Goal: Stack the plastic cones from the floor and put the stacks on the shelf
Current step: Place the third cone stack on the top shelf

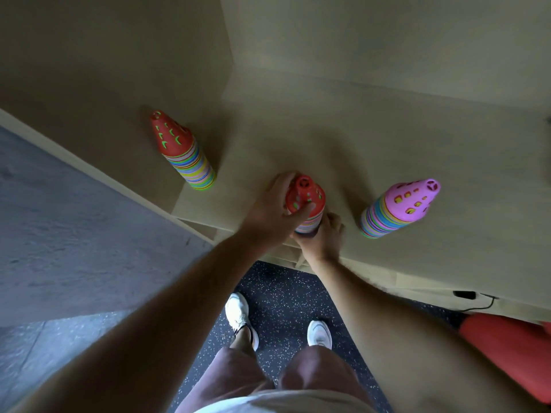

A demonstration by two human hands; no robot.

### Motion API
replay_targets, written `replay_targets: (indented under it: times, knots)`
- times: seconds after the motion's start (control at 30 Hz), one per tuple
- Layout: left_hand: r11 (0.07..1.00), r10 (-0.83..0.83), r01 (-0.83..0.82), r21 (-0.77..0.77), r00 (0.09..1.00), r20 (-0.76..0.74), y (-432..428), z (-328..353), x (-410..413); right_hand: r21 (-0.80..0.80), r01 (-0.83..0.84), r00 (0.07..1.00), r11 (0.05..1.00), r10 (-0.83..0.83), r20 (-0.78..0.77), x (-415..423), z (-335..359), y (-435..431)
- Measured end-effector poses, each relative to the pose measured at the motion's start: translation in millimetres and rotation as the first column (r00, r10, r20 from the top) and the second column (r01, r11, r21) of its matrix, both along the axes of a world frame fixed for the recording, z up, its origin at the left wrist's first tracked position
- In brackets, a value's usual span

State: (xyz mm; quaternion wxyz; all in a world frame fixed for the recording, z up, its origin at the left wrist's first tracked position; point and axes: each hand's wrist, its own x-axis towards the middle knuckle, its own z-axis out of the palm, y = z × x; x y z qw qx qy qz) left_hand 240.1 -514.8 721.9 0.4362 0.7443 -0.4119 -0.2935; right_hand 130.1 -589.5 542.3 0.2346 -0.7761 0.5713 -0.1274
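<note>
A red-topped stack of coloured plastic cones (307, 198) stands upright near the front edge of the beige shelf (298, 135). My left hand (274, 210) grips its upper part, thumb across the red cone. My right hand (322, 236) holds the striped base from the near side. Two more stacks stand on the shelf: a red-topped stack (182, 150) to the left and a pink-topped stack (399, 207) to the right.
The shelf's front edge runs diagonally just under my hands. Below lie a dark speckled floor (277, 290), my two white shoes, a grey mat (74, 234) on the left, a red object (512, 347) at lower right and a black cable (474, 299).
</note>
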Motion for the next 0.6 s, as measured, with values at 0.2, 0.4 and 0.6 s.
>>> replay_targets:
  times: [0.2,0.4,0.6]
  knots:
    - [0.993,0.112,-0.113,-0.026,0.992,-0.054,12.8,-2.1,9.0,-0.036,-0.04,0.985,0.999,0.045,0.166,5.9,13.9,7.7]
    - [0.984,0.158,-0.158,-0.08,0.987,-0.01,26.9,8.6,23.6,0.153,-0.077,0.962,0.985,0.033,0.27,15.6,33.8,16.6]
    - [0.959,0.215,-0.188,-0.211,0.97,0.115,40.1,56.1,37.7,0.183,-0.192,0.91,0.964,0.105,0.401,46.6,70.2,17.9]
